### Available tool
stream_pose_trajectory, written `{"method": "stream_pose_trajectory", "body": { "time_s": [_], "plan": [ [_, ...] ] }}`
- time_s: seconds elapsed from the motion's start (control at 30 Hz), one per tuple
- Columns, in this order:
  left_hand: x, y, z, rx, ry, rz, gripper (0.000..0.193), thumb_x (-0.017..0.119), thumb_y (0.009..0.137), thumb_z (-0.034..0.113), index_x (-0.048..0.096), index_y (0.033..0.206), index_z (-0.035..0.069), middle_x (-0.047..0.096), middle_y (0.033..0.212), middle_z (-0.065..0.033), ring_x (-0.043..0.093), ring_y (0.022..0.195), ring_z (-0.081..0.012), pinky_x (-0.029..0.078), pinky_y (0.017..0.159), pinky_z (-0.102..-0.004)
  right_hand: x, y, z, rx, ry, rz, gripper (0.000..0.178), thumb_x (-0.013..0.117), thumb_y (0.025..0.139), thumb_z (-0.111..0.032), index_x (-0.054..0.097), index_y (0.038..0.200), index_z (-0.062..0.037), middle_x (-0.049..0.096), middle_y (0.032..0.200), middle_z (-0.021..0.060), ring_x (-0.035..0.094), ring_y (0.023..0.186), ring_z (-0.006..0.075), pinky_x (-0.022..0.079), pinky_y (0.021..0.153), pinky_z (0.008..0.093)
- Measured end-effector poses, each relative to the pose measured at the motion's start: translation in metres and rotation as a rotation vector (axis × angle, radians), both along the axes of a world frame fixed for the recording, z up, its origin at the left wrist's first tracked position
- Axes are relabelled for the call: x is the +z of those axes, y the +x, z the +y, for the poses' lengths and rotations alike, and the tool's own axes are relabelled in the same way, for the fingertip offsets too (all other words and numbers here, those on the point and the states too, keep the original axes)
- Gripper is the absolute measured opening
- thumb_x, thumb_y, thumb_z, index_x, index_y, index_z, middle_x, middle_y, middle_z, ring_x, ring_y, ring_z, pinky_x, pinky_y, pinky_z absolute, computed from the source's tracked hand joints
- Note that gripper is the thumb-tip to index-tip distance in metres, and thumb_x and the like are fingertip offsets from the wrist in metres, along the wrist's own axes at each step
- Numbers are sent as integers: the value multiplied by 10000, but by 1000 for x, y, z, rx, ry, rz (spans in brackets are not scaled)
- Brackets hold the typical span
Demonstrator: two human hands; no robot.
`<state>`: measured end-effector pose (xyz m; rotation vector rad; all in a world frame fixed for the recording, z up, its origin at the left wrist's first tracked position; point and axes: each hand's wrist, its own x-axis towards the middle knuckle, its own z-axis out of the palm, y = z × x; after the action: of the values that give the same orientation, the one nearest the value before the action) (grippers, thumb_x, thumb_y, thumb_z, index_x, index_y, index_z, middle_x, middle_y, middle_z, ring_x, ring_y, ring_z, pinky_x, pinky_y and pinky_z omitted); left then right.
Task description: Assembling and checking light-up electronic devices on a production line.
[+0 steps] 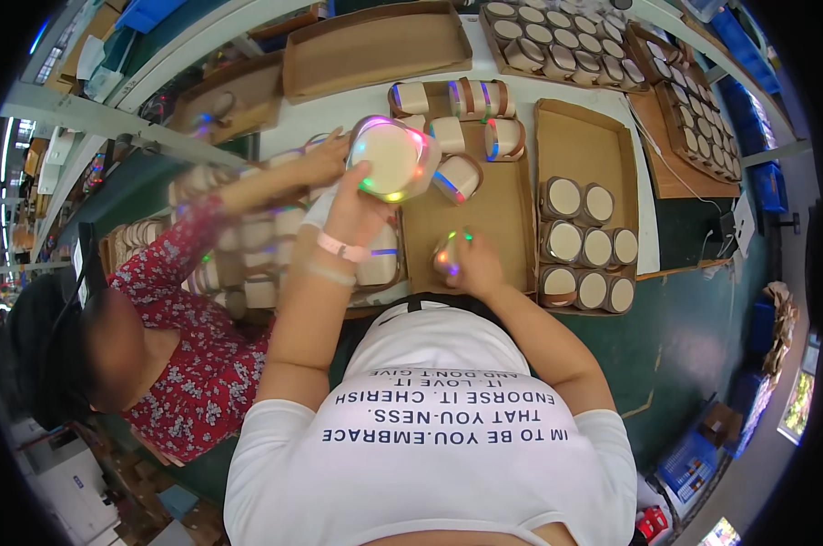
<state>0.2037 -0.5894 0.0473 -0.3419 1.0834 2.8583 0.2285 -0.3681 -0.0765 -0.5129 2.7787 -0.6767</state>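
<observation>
My left hand [352, 214], with a pale band at the wrist, is raised and grips a round cream-faced light-up device [386, 156]. Its rim glows in several colours. Lower and to the right, my right hand [477, 266] is blurred over an open cardboard tray [466, 227]. Its fingers close round a second light-up device [447, 257], whose coloured lights show beside them. More of these round devices [457, 176] lie on their sides in the far part of the same tray, some with blue and red lit bands.
To the right, a cardboard tray [586, 146] holds several cream-faced devices at its near end. Filled trays [562, 80] stand at the back right. At the left, a co-worker's arm [275, 182] in a red floral sleeve reaches over more devices. A metal frame post [111, 127] crosses the left side.
</observation>
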Motion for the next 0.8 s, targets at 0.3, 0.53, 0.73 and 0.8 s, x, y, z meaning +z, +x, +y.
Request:
{"method": "stream_pose_trajectory", "body": {
  "time_s": [0.3, 0.53, 0.73, 0.8],
  "plan": [
    [33, 22, 4, -109, 497, 47, 525, 454, 872, 386, 429, 1288, 66, 482, 1283, -135, 507, 1136, -296, 465, 905, -463, 18, 3, -38, 469, 226, -37, 868, 747, 611, -218, 306, 1353, -122, 375, 1297, 225, 384, 1210, 373, 385, 932, 494],
    [17, 16, 15, 99, -49, 120, 557, 574, 757, 164, 408, 1275, 42, 439, 1269, -147, 461, 1149, -320, 412, 954, -450, 14, -27, -29, 167, -676, -382, 893, 694, 718, -260, 150, 1422, -186, 284, 1394, 173, 332, 1261, 346, 344, 987, 480],
    [1, 20, 82, 356, -1515, 537, 746, 696, 523, 56, 430, 1219, 92, 444, 1122, -142, 419, 1099, -349, 371, 906, -426, 128, -37, -16, -228, -1669, -665, 758, 616, 734, -275, 257, 1388, -141, 347, 1365, 98, 340, 1275, 266, 353, 1006, 467],
    [-3, 16, 95, 379, -1605, 636, 745, 715, 527, 70, 435, 1216, 117, 434, 1174, -144, 411, 1115, -354, 357, 925, -437, 117, -40, 0, -301, -1675, -674, 742, 597, 706, -214, 282, 1373, -136, 396, 1327, 98, 394, 1235, 271, 363, 1000, 468]
  ]
}}
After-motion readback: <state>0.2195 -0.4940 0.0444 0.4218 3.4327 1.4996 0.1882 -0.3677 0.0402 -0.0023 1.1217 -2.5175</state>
